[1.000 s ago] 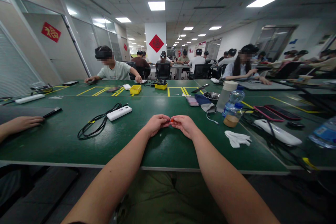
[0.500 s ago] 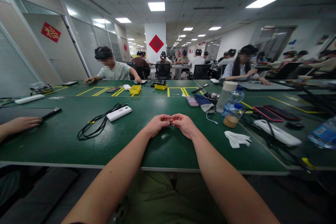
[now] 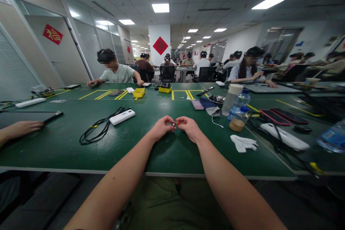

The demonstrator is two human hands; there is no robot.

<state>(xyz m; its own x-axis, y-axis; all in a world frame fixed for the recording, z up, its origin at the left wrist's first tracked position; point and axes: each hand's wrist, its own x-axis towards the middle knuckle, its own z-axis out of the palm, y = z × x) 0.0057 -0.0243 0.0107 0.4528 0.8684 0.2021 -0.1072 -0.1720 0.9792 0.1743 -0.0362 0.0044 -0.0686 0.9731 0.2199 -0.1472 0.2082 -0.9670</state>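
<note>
Just above the green table (image 3: 172, 158), my left hand (image 3: 162, 128) and my right hand (image 3: 189, 128) face each other with a narrow gap between their fingertips. My left thumb and fingers pinch a tiny whitish piece (image 3: 173, 124); its kind is too small to make out. In my right hand's pinch is a small orange-red piece (image 3: 178, 124), mostly hidden by the fingers. Left of my hands lies a white power bank (image 3: 122, 116) beside a coiled black cable (image 3: 94, 134).
To the right are a crumpled white glove or cloth (image 3: 244, 143), plastic bottles (image 3: 239, 118), a frosted tumbler (image 3: 232, 99) and phones (image 3: 275, 116). Yellow trays (image 3: 138, 93) stand farther back. A co-worker's hand (image 3: 28, 128) rests at the left; other people sit across the table.
My fingertips have moved slightly apart. The whitish piece in my left hand and the orange-red piece in my right now show separately, where before they were together between the fingers.
</note>
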